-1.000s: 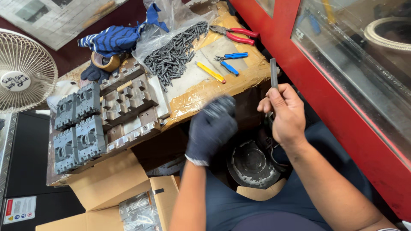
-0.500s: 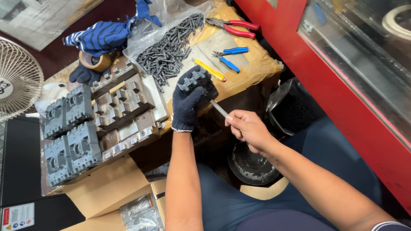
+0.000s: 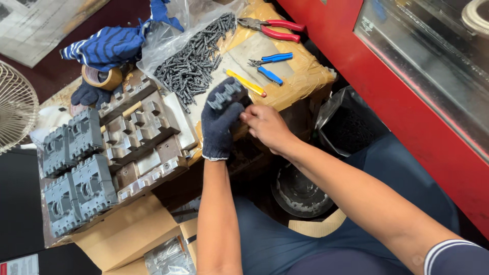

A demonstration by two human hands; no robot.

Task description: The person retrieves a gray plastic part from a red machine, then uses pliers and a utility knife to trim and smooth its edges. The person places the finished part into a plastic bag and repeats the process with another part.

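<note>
The work surface was a low bench wrapped in tan packing tape (image 3: 300, 76), jammed against a red metal cabinet with a glass front (image 3: 407, 102), and I saw it crowded: a clear plastic bag of dark grey screws (image 3: 196, 61), red-handled pliers (image 3: 272, 28), blue-handled cutters (image 3: 270, 63), a yellow-handled tool (image 3: 247, 84), a roll of brown tape (image 3: 102, 77) beside a blue-and-white striped cloth (image 3: 109, 46), and rows of grey moulded breaker housings (image 3: 76, 168) lying on flattened brown cardboard (image 3: 117, 239). A white wire fan guard (image 3: 15, 107) stood at the far left. My left hand (image 3: 219, 119), in a dark knitted glove, was curled firmly around a small dark grey ridged plastic part (image 3: 226, 94), holding it just above the bench edge. My bare right hand (image 3: 265, 127) pressed against the glove with fingers pinched together; I could not tell what, if anything, they held.
</note>
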